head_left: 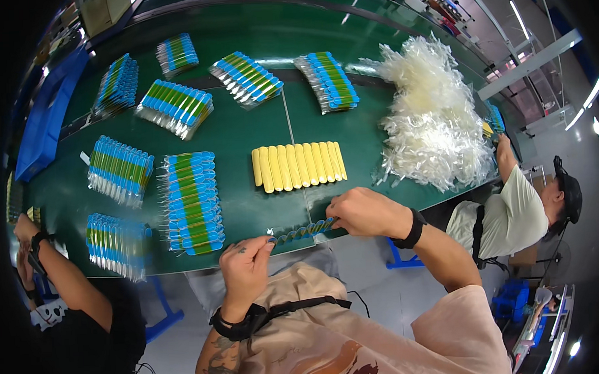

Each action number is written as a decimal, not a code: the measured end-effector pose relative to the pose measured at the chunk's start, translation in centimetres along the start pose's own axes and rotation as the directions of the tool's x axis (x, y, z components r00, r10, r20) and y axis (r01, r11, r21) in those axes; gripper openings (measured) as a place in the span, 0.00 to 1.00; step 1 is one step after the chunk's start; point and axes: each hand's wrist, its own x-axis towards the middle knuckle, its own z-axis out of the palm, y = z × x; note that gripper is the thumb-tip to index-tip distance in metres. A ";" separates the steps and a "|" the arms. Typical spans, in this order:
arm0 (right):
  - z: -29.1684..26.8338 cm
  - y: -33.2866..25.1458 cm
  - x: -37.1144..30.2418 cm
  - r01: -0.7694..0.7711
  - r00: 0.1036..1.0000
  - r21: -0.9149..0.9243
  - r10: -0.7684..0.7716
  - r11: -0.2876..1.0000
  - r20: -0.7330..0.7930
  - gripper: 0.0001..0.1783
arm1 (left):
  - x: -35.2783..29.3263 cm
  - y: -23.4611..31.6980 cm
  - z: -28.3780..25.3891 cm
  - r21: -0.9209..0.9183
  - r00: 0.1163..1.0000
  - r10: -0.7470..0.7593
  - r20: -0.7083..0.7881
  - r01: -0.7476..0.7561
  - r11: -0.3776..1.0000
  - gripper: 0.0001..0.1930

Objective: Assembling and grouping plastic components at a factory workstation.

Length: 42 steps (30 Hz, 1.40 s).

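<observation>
A: Item one?
B: Row of blue-edged pieces, lower centre, at the near edge of the green table. Left hand pinches its left end; right hand grips its right.
A: Adjacent, hemming it in?
B: Row of yellow sticks, centre, just above; tall blue-and-green bundle, left of centre, near the left hand.
A: Remainder?
B: Seven further bundles, left to upper centre; heap of clear wrappers, upper right; blue tray, upper left; co-workers, one at each side.
</observation>
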 end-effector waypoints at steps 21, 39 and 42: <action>0.4 0.0 -1.5 0.011 0.998 -0.005 -0.012 1.000 -0.066 0.04 | -0.3 -0.4 -0.2 0.015 1.000 -0.010 0.023 0.010 1.000 0.03; 0.1 1.7 0.2 -0.074 0.996 0.114 0.067 0.991 0.065 0.08 | 0.1 0.1 0.0 0.016 1.000 -0.014 0.021 0.014 1.000 0.03; 0.5 1.0 -0.4 -0.022 1.000 0.072 0.023 0.997 -0.007 0.08 | -0.2 -0.2 0.0 0.015 1.000 -0.011 0.014 0.011 1.000 0.03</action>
